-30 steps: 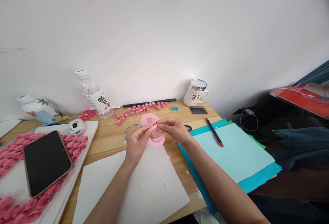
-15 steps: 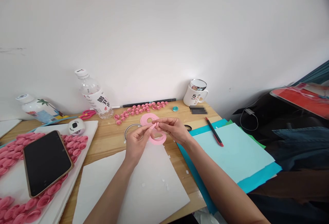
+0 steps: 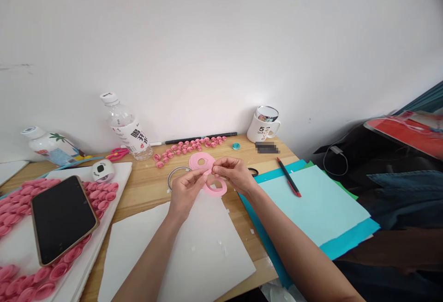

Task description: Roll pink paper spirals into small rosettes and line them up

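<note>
My left hand (image 3: 187, 190) and my right hand (image 3: 234, 175) meet over the desk, each pinching a pink paper strip (image 3: 216, 190) whose curl hangs down between them. The fingertips cover the end of the strip. Just behind my hands lies a flat stack of pink paper rings (image 3: 195, 161). Part of a grey ring (image 3: 171, 174) shows to the left of the fingers. Beneath my forearms is a white sheet (image 3: 204, 246) with small scraps on it. Several small rolled pink paper roses (image 3: 187, 147) sit in rows farther back, with a teal paper rose (image 3: 236, 146) to their right.
A phone (image 3: 64, 220) lies on a white board covered with pink roses (image 3: 57, 272) at left. Behind stand a water bottle (image 3: 129, 129), a white bottle (image 3: 50, 145) and a mug (image 3: 263, 125). Blue paper sheets (image 3: 311, 205) with a pen (image 3: 288, 177) are at right.
The pink strip's hanging curl has shifted slightly right. My fingers have moved a little on the strip, both hands still pinching it. Everything else on the desk stays put.
</note>
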Tool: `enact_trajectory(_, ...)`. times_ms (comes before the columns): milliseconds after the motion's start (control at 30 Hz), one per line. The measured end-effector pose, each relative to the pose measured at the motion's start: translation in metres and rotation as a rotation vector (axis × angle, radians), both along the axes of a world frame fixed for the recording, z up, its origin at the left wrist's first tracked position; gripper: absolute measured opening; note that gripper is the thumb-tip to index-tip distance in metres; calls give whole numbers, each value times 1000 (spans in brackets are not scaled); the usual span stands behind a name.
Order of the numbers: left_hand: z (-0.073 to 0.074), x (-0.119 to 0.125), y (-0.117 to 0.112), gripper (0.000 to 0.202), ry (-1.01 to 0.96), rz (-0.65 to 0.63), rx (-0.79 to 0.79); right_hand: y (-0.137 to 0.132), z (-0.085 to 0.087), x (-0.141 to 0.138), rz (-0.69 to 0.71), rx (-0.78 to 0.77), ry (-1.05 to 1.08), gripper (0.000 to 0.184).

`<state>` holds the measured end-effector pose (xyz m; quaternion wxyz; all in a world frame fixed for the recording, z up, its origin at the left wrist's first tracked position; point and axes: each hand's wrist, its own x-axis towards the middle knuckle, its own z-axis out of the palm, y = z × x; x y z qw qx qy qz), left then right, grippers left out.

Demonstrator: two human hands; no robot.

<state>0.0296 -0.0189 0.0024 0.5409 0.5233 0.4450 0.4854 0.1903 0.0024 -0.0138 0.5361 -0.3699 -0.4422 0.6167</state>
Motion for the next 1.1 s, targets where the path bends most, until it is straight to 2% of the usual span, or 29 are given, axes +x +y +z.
enact_trajectory(233, 0, -1, 1, 30, -81, 42, -71, -2, 2, 0, 34, -2, -5, 20)
enact_trajectory(533, -2, -1, 1, 30, -47, -35, -43, -2, 0, -3, 37, 45, -38, 15)
enact_trajectory(633, -1, 0, 1, 29, -45, -12, -56, -3, 1, -4, 9, 22, -31, 14)
enact_trajectory(833, -1, -2, 3, 28, -78, 44, -79, -5, 4, -2, 50, 7, -48, 24)
enact_trajectory(1100, 2, -1, 1, 27, -65, 29, -75, -4, 2, -1, 19, 11, -18, 20)
